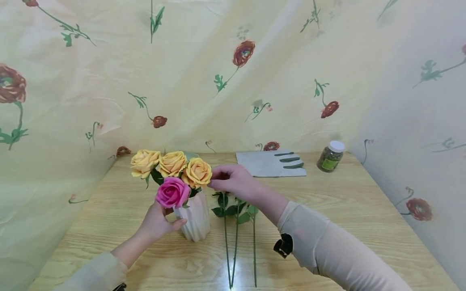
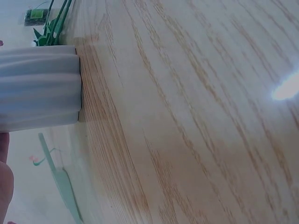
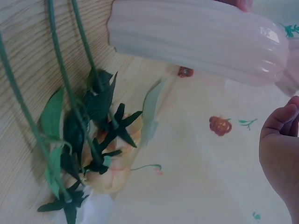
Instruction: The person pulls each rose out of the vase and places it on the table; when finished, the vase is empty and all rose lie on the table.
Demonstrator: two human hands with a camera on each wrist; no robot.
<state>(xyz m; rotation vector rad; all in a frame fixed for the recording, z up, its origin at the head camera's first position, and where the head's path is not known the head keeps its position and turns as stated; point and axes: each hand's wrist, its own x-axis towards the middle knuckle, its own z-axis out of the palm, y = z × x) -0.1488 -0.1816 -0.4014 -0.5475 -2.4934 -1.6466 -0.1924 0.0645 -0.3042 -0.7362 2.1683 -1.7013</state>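
Yellow roses (image 1: 171, 163), three of them, stand with one pink rose (image 1: 172, 192) in a single white ribbed vase (image 1: 196, 220) near the middle of the bench (image 1: 327, 210). We hold that vase with our left hand (image 1: 156, 222), thumb curled across its front wall. Our right hand (image 1: 231, 180) hovers just right of the rightmost yellow bloom, fingertips pinched together next to it; whether they actually grip a petal we cannot tell.

Three loose stems (image 1: 234, 242) lie flat on the bench just right of the vase, their green leaves under our right wrist; the right wrist view shows pale blooms (image 3: 110, 175) at their ends. At the far edge we count one grey glove (image 1: 271, 163) with green finger stripes and, right of it, one small jar (image 1: 330, 156) with a white lid.

Underneath is light wood with a clear grain and a glossy patch. A cream cloth (image 1: 233, 72) printed with red flowers hangs behind and at both sides.
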